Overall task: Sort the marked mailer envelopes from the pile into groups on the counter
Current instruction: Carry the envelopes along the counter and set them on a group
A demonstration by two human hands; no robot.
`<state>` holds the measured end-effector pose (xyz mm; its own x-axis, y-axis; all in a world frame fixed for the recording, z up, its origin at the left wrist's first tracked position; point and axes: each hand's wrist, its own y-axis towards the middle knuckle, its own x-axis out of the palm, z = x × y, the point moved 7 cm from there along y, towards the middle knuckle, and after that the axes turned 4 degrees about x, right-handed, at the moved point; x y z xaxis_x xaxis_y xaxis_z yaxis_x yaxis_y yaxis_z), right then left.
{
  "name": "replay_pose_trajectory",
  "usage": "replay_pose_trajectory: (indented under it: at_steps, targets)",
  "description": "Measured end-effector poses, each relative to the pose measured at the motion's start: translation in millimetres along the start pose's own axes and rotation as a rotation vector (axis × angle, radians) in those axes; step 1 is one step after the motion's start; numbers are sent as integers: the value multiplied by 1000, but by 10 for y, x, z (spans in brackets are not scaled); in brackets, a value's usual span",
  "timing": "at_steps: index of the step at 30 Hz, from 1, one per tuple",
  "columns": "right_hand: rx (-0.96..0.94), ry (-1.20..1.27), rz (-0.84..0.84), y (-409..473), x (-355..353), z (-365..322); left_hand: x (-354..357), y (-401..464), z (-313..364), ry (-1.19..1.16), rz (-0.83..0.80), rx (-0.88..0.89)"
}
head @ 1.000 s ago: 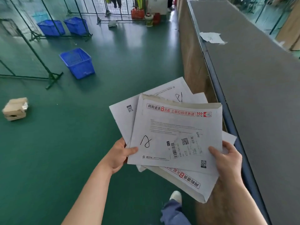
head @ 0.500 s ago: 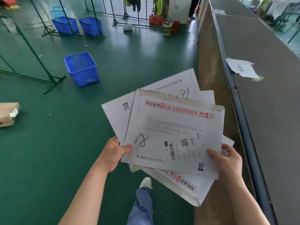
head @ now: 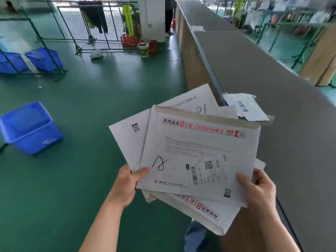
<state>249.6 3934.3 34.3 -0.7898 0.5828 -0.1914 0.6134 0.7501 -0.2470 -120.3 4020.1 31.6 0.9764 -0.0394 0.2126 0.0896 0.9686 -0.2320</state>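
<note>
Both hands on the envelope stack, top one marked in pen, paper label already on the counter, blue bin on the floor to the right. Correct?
One error: the head view shows the blue bin on the floor to the left, not the right. The rest holds: left hand and right hand grip the stack, the top envelope has a pen mark, and the label lies on the counter.
</note>
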Motion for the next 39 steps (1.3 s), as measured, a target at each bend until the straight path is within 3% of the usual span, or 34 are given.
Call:
replay_pose_trajectory:
  at_steps: [5, 10, 17, 23, 30, 35, 39]
  targets:
    - [7, 18, -3, 1617, 316, -153, 744, 1689, 88, 42, 13, -8]
    - [45, 19, -28, 3042, 815, -805, 1114, 2971, 577, 70, 91, -11]
    - [-86, 18, -185, 4739, 2209, -1750, 873, 4722, 1089, 6, 290, 41]
    - [-151, -28, -284, 6157, 3533, -2346, 484, 6433, 1212, -115, 361, 71]
    - [-94, -96, -247, 7970, 4693, -3224, 489, 8764, 1610, -224, 225, -77]
    - [-41, -41, -249, 8672, 5018, -3455, 598, 9705, 1945, -203, 140, -62]
    - [-43, -16, -242, 9707, 5580, -3671, 724, 10927, 2125, -147, 118, -65]
